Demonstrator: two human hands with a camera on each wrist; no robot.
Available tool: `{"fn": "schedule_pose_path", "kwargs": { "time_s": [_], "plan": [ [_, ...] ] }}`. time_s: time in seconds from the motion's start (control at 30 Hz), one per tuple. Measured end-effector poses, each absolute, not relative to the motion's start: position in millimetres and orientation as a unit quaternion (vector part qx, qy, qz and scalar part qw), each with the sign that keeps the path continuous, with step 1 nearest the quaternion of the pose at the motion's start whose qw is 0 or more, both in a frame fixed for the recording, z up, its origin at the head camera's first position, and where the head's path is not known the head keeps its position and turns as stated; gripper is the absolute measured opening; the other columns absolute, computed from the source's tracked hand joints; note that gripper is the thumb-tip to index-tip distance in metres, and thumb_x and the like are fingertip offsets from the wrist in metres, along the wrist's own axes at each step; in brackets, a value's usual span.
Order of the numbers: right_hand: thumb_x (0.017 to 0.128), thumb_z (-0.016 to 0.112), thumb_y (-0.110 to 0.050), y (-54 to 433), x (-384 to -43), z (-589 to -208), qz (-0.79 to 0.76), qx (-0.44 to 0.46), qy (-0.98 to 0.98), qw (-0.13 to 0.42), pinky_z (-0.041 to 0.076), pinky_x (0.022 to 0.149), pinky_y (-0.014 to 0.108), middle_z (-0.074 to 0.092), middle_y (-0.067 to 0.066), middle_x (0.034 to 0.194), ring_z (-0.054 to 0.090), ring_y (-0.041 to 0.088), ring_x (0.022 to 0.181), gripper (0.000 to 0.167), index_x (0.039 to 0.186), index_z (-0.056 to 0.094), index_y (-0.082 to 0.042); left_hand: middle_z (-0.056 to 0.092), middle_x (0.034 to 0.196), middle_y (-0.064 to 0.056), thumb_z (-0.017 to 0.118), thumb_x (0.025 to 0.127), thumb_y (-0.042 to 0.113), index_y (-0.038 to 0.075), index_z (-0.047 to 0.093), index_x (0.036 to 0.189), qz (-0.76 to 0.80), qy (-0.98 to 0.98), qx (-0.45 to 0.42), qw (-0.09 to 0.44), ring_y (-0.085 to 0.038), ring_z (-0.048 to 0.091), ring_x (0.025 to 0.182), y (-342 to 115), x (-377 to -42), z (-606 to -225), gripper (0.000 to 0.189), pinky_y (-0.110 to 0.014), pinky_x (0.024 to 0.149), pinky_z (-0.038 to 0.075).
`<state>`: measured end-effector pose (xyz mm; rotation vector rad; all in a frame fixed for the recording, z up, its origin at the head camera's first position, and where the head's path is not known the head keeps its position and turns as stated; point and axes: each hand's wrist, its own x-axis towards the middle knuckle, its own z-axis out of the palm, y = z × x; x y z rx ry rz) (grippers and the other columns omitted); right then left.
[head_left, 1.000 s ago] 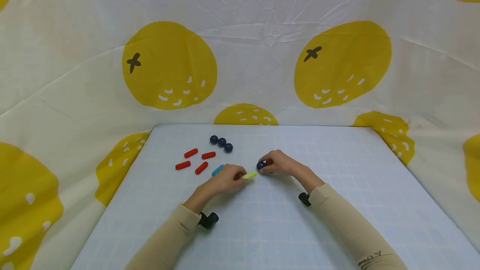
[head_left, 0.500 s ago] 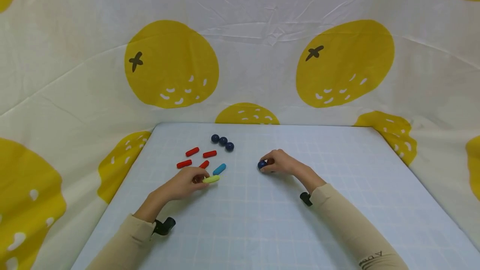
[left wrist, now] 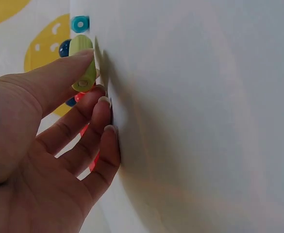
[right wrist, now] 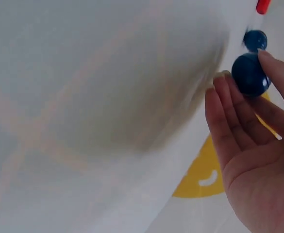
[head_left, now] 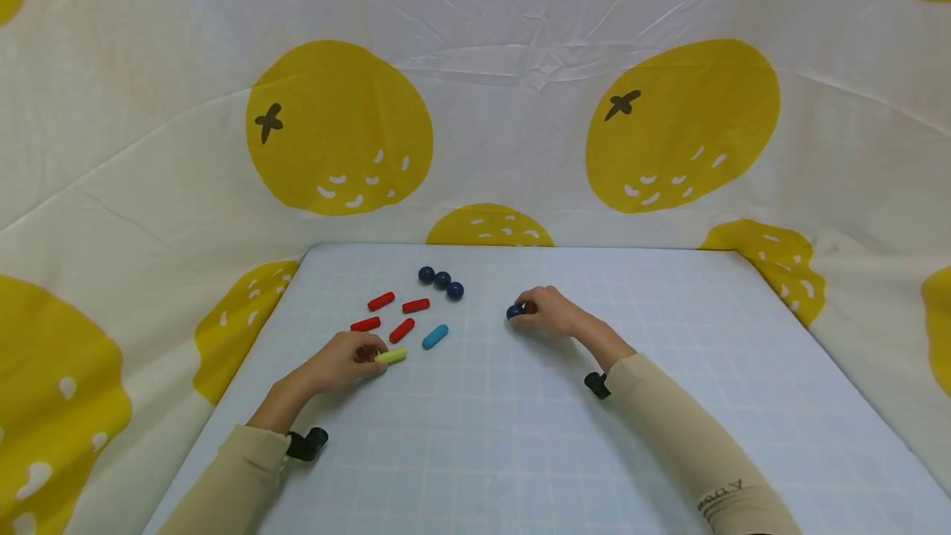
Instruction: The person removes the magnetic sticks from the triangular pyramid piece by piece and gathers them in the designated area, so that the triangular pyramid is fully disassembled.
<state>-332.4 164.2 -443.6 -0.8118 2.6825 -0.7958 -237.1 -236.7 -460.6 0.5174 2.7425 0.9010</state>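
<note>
My left hand (head_left: pixel 342 363) pinches a yellow-green rod (head_left: pixel 390 356) between thumb and fingers, low over the table at the near side of the red rods. In the left wrist view the rod (left wrist: pixel 86 73) has a small hole in its end, and the thumb lies on it. Farther right, my right hand (head_left: pixel 548 311) pinches a dark blue ball (head_left: pixel 514 312); the right wrist view shows that ball (right wrist: pixel 250 75) between thumb and fingertips. A blue rod (head_left: pixel 435 337) lies on the table just right of the yellow-green one.
Several red rods (head_left: pixel 402 330) lie scattered at the left of the table (head_left: pixel 520 452). Three dark blue balls (head_left: pixel 442 280) sit in a slanting row behind them. A white cloth with yellow fruit prints (head_left: pixel 505 147) hangs behind the table.
My left hand has carried the yellow-green rod leftward from near the ball to beside the red rods, uncovering the blue rod. My right hand has shifted slightly away from me with the ball.
</note>
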Motion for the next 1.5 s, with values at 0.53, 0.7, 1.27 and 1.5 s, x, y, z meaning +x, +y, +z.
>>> {"fn": "schedule_pose_path", "kwargs": {
  "time_s": [0.53,0.7,1.27,1.5],
  "plan": [
    [0.098,0.071,-0.030,105.4,-385.7,-451.5,-0.367,-0.118,0.920,0.074,0.053,0.081,0.035,0.066,0.016,0.108,0.062,0.025,0.089,0.043,0.125,0.062,0.001,0.060,0.086,0.002,0.080,0.089,0.012,0.009,0.072,0.106,0.306,0.932,0.172,0.086,-0.016,0.054,0.080,-236.5,-236.7,-465.3,0.019,-0.028,0.072,0.048],
    [0.099,0.069,-0.033,90.2,-389.3,-459.2,-0.376,-0.076,0.920,0.076,0.051,0.090,0.040,0.062,0.016,0.119,0.058,0.028,0.101,0.041,0.125,0.060,-0.002,0.059,0.085,0.001,0.081,0.088,0.012,0.009,0.071,0.105,0.305,0.933,0.167,0.088,-0.017,0.053,0.079,-237.7,-236.1,-464.0,0.019,-0.028,0.070,0.047],
    [0.098,0.070,-0.035,81.1,-385.5,-458.4,-0.358,-0.025,0.931,0.064,0.042,0.109,0.051,0.058,0.017,0.140,0.055,0.034,0.127,0.049,0.137,0.057,-0.008,0.060,0.089,0.001,0.082,0.088,0.015,0.012,0.071,0.109,0.298,0.935,0.158,0.110,-0.017,0.054,0.082,-235.2,-239.1,-464.2,0.024,-0.029,0.074,0.049],
    [0.101,0.064,-0.042,116.3,-387.0,-440.1,-0.307,-0.073,0.947,0.055,0.049,0.099,0.049,0.063,0.017,0.128,0.061,0.032,0.112,0.062,0.150,0.044,-0.009,0.063,0.096,-0.001,0.081,0.088,0.013,0.009,0.069,0.111,0.297,0.934,0.173,0.097,-0.018,0.057,0.086,-248.5,-234.9,-447.2,0.027,-0.029,0.075,0.052]
  ]
}}
